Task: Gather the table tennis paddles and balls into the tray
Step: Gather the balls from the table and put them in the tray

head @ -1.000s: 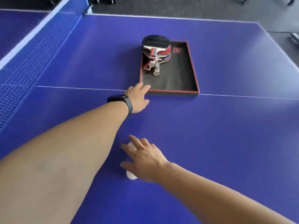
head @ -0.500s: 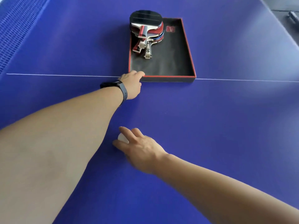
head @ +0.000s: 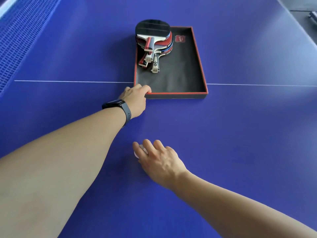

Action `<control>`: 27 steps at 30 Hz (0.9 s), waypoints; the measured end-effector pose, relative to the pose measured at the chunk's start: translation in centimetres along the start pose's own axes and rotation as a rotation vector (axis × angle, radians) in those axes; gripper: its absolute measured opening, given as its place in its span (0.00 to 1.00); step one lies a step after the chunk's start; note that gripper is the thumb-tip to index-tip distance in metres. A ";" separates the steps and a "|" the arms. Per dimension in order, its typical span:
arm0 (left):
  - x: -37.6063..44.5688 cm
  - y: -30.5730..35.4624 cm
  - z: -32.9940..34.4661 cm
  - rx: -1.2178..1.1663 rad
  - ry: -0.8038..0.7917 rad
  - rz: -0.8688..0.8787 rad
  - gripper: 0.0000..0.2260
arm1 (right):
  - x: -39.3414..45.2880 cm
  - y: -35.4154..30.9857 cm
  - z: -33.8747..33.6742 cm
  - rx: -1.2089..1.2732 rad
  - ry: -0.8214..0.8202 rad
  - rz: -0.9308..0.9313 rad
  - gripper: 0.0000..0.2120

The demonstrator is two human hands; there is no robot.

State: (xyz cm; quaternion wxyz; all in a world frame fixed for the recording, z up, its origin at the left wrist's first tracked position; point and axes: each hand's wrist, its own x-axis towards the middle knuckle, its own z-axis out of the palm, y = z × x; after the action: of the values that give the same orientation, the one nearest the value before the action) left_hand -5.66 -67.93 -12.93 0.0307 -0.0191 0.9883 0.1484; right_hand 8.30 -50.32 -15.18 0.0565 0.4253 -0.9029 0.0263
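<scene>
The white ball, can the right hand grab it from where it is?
Probably yes. The right hand already lies over the white ball, fingers curled across it, with only bare table around. Whether it is truly gripped yet is unclear.

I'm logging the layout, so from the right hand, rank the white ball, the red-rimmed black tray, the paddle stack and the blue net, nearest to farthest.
1. White ball, under the right hand fingers.
2. Red-rimmed black tray, ahead, its near corner held by the left hand.
3. Stack of paddles, at the tray's far left.
4. Blue net, far left.
</scene>
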 end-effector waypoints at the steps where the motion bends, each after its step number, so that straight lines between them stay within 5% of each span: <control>1: -0.3 -0.1 0.1 0.002 0.009 -0.005 0.12 | -0.1 0.1 -0.1 0.000 0.000 0.003 0.21; 6: -3.1 -0.3 0.4 0.021 0.019 -0.047 0.08 | 0.9 1.1 -1.9 0.226 -0.064 0.173 0.19; 9: -6.0 -0.3 0.4 0.027 -0.011 -0.074 0.07 | 2.7 3.1 -4.3 0.427 0.040 0.270 0.18; 15: -12.2 0.2 0.1 0.002 -0.024 -0.101 0.04 | 8.8 8.1 -5.4 0.346 0.001 0.346 0.21; 27: -19.5 -1.7 -0.1 -0.009 -0.009 -0.062 0.04 | 9.5 1.9 0.3 0.158 -0.060 0.040 0.23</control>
State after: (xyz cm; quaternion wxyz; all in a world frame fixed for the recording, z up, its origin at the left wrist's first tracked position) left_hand 13.91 -69.01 -12.00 0.0398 -0.0491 0.9864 0.1517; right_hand 0.85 -56.38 -14.30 -0.0051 0.4110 -0.9076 0.0858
